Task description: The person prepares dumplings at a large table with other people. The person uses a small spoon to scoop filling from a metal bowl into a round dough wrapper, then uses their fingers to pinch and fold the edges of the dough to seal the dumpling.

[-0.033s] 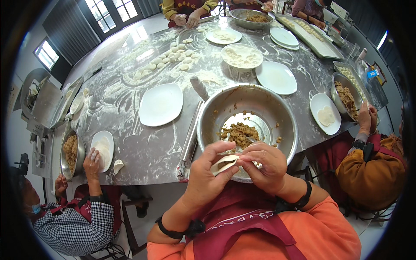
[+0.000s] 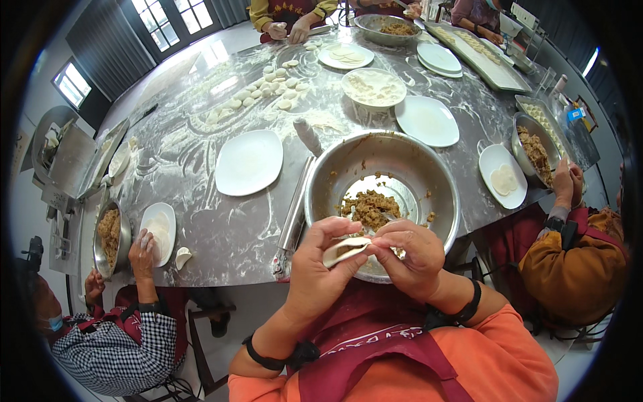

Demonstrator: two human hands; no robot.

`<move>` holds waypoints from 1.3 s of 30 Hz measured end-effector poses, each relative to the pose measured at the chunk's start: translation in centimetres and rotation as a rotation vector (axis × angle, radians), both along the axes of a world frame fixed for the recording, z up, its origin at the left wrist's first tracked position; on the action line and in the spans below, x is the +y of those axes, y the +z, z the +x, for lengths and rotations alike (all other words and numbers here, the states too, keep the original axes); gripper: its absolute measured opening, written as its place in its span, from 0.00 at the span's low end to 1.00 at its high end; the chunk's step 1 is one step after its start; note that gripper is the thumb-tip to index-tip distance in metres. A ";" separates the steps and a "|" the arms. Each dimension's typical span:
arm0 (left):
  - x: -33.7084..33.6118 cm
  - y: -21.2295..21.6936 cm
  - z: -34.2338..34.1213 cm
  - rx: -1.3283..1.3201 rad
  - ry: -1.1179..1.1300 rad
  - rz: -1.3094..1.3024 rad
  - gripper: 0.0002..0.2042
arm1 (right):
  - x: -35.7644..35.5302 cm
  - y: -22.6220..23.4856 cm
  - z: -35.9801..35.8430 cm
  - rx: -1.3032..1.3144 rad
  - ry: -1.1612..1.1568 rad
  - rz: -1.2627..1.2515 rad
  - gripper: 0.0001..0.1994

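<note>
Over the near rim of a large steel bowl, both of my hands hold one half-folded dumpling. Its pale wrapper gapes on the left, with brown filling showing inside. My left hand cups the dumpling's left end between thumb and fingers. At its right end, my right hand pinches the wrapper edge between thumb and forefinger. Brown minced filling lies in the bowl beyond my fingers, with smears up the wall. What looks like a utensil handle sticks out of the filling, partly hidden by my right hand.
White plates stand left of and beyond the bowl on the floury table. A shiny metal cylinder touches the bowl's left side. Dough rounds lie farther off. Co-workers sit left and right with filling bowls; others stand across.
The gap in the dumpling wrapper looks slightly narrower, with less filling showing. My left fingers have shifted a little; everything else looks the same.
</note>
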State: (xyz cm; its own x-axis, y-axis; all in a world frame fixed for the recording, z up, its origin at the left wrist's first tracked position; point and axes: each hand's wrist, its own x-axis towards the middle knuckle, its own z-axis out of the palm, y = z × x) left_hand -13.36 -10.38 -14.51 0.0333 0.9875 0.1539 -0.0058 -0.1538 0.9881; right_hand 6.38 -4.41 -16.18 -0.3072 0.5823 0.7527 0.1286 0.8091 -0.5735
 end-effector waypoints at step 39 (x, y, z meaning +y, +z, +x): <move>0.2 -1.8 -1.3 0.325 -0.023 0.280 0.27 | 0.6 0.9 -0.3 -0.021 0.037 -0.070 0.12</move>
